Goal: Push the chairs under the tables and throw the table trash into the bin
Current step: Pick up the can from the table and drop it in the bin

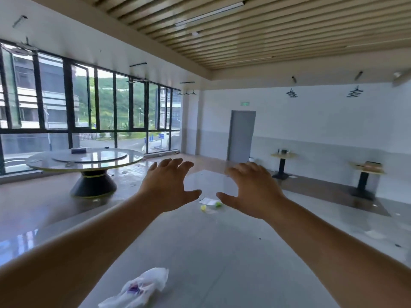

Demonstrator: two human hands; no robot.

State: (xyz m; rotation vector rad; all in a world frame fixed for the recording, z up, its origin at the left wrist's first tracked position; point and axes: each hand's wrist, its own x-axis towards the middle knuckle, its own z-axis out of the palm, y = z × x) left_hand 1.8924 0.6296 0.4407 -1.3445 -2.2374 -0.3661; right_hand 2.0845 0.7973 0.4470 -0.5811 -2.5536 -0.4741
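Observation:
A grey glossy table stretches away from me. My left hand and my right hand are both stretched out above it, fingers spread, holding nothing. Between and just beyond the hands lie a white scrap of paper and small yellow-green bits of trash on the tabletop. A crumpled white plastic wrapper with purple print lies near the table's front edge, below my left forearm. No chair and no bin show in this view.
A large round glass-topped table on a dark cone base stands at the left by the windows. Two small pedestal tables stand along the right wall, each with items on top. A grey door is straight ahead. Scraps lie on the floor at right.

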